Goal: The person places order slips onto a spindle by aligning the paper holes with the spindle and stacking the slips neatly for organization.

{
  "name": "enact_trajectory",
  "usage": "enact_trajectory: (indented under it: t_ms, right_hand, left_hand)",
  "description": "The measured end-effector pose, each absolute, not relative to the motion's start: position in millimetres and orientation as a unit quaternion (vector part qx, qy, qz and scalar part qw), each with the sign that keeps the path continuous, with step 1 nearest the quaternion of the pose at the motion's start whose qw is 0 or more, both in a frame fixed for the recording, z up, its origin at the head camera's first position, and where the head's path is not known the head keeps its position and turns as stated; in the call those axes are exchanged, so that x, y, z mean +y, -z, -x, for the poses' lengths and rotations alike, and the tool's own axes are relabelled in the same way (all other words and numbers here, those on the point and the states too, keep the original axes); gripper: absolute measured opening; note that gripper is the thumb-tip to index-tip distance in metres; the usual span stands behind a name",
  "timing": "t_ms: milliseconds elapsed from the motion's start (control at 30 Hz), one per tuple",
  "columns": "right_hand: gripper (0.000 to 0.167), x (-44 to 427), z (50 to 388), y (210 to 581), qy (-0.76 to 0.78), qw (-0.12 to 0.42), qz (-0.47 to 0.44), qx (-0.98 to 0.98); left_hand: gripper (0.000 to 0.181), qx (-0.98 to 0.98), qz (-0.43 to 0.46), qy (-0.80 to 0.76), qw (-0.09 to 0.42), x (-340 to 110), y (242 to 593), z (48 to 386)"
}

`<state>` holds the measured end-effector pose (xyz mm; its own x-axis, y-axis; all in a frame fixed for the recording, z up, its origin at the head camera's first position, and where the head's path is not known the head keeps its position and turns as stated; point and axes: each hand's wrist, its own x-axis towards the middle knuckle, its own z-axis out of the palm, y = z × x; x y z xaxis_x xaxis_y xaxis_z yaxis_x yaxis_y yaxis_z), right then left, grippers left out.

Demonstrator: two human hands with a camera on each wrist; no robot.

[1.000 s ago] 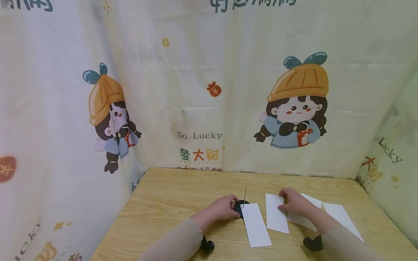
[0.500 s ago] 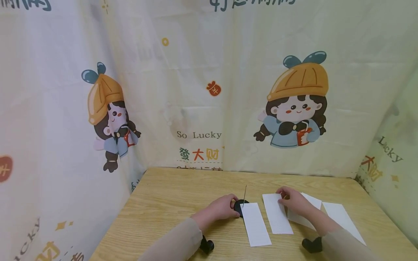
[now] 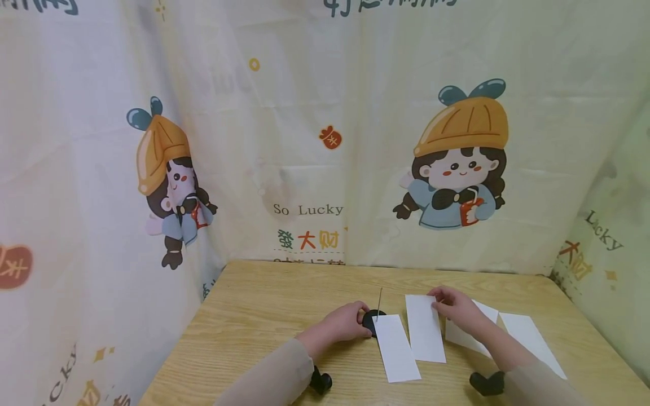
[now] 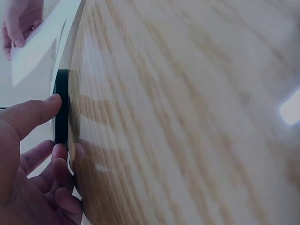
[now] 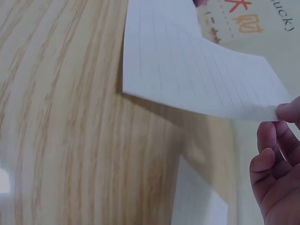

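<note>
My left hand (image 3: 347,321) grips the round black base (image 3: 369,323) of a paper spike on the table. A thin upright pin (image 3: 379,301) rises from that base. One white slip of paper (image 3: 397,348) lies with its top corner at the foot of the pin; whether it is pierced I cannot tell. To the right of it, my right hand (image 3: 457,309) pinches a second paper slip (image 3: 424,330) by its upper right corner. In the right wrist view this lined slip (image 5: 187,70) bends, its held end raised off the wood. The left wrist view shows thumb and fingers against the base's edge (image 4: 61,108).
More white slips lie on the wooden table (image 3: 264,316), one partly behind the right forearm (image 3: 463,338) and another farther right (image 3: 530,341). Black wrist mounts (image 3: 321,381) stick out near both sleeves. A printed curtain (image 3: 294,169) hangs behind the table.
The right hand has shifted slightly, and the slip in it has changed tilt, its top edge now higher. The left hand stays on the spike's base.
</note>
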<state>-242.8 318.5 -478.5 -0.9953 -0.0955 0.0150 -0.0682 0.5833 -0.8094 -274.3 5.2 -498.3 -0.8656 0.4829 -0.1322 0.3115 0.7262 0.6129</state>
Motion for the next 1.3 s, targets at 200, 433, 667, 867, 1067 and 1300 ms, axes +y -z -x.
enact_trajectory:
  t_ms: [200, 433, 667, 867, 1067, 1300]
  right_hand:
    - [0.028, 313.6, 238.8, 466.6, 0.481, 0.021, 0.035, 0.876]
    - [0.029, 307.8, 233.1, 453.4, 0.494, 0.018, 0.043, 0.868]
    - [0.028, 305.0, 228.2, 438.6, 0.491, 0.003, 0.065, 0.869]
    - [0.026, 304.0, 224.6, 429.2, 0.495, -0.002, 0.076, 0.866]
    - [0.028, 299.1, 221.7, 424.4, 0.509, 0.004, 0.076, 0.858]
    - [0.029, 291.6, 222.5, 425.8, 0.519, 0.009, 0.072, 0.852]
  left_hand:
    - [0.048, 0.918, -0.216, -0.302, 0.144, 5.0, 498.3, 274.2]
    - [0.048, 0.918, -0.217, -0.299, 0.143, 5.3, 498.6, 274.6]
    - [0.048, 0.917, -0.215, -0.302, 0.145, 5.5, 497.0, 272.6]
    - [0.047, 0.916, -0.212, -0.308, 0.147, 5.3, 495.5, 271.6]
    - [0.047, 0.914, -0.213, -0.312, 0.148, 4.6, 496.1, 272.1]
    - [0.042, 0.906, -0.218, -0.33, 0.148, 3.3, 499.0, 276.0]
